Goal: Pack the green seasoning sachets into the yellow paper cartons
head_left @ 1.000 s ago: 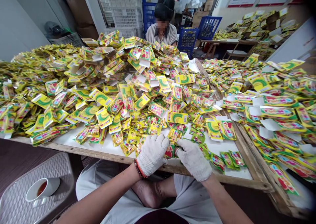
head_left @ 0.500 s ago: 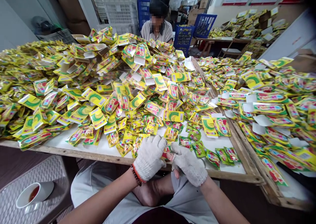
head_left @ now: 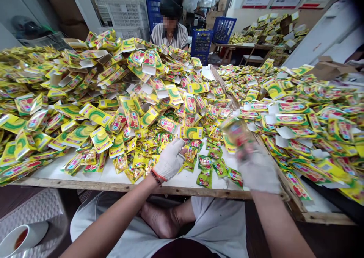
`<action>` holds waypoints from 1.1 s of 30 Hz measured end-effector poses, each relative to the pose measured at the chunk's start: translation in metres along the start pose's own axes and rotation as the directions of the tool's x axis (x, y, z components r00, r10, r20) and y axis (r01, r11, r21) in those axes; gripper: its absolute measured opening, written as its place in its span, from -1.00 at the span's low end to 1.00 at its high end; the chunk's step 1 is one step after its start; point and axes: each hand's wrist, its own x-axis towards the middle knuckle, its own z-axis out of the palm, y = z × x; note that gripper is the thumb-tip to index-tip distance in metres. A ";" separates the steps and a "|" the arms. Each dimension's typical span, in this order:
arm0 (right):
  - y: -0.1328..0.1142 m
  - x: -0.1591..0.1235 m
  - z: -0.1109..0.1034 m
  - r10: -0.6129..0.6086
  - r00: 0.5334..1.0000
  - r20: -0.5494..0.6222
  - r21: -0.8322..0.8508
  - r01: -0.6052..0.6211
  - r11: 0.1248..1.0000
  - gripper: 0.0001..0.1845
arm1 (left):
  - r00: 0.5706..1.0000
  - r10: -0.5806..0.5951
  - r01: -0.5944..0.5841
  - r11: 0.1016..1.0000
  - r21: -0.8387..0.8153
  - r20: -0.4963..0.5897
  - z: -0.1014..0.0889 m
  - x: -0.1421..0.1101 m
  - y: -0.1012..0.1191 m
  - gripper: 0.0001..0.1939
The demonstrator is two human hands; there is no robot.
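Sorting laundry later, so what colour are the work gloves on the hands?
White knit, seen in the head view on left hand and right hand.

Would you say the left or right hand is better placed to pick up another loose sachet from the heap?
Probably the left hand: it rests on the loose sachets, while the right hand is blurred, lifted and apparently holding a box.

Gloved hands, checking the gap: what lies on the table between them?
Head view: green sachets lie on the white tabletop between left hand and right hand.

White wood-edged table (head_left: 182,183), heaped yellow-green sachets (head_left: 119,99), flat cartons (head_left: 196,132)
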 end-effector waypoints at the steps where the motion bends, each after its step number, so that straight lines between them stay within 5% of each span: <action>1: -0.001 0.011 -0.013 -0.022 0.997 -0.076 0.060 0.027 0.998 -0.63 | 0.999 0.022 -0.024 0.998 0.065 0.023 0.002 0.007 -0.002 -0.76; 4: 0.004 0.029 -0.029 -0.053 0.988 -0.147 0.096 0.067 0.993 -0.52 | 0.977 0.084 -0.144 0.936 0.320 0.194 0.009 0.022 -0.002 -0.70; 7: 0.023 0.029 -0.013 -0.020 0.996 0.090 -0.245 0.042 0.969 -0.54 | 0.954 0.047 -0.201 0.832 0.516 0.296 0.016 0.029 0.002 -0.73; 12: 0.056 0.034 0.024 0.031 0.952 0.305 -0.555 0.151 0.818 -0.63 | 0.977 0.024 -0.149 0.790 0.595 0.213 0.008 0.026 0.004 -0.81; 17: 0.053 0.041 0.024 0.086 0.907 0.412 -0.737 0.277 0.617 -0.68 | 0.991 0.002 -0.081 0.813 0.576 0.137 -0.005 0.011 -0.002 -0.86; 21: 0.036 0.027 0.017 -0.106 0.908 0.405 -0.648 0.367 0.668 -0.83 | 0.998 0.055 -0.046 0.868 0.495 -0.003 -0.012 0.000 -0.006 -0.79; 24: 0.026 0.008 0.026 -0.100 0.953 0.286 -0.530 0.245 0.812 -0.77 | 0.994 0.041 0.002 0.919 0.394 -0.100 -0.014 -0.004 -0.004 -0.70; 28: 0.021 -0.013 0.054 0.079 0.964 0.254 -0.214 -0.024 0.977 -0.75 | 0.998 -0.058 0.056 0.885 0.462 -0.011 -0.006 0.000 0.000 -0.80; 33: 0.023 -0.033 0.079 0.340 0.876 0.341 0.159 -0.410 0.898 -0.68 | 0.980 -0.163 0.080 0.842 0.533 0.110 0.006 0.006 -0.007 -0.88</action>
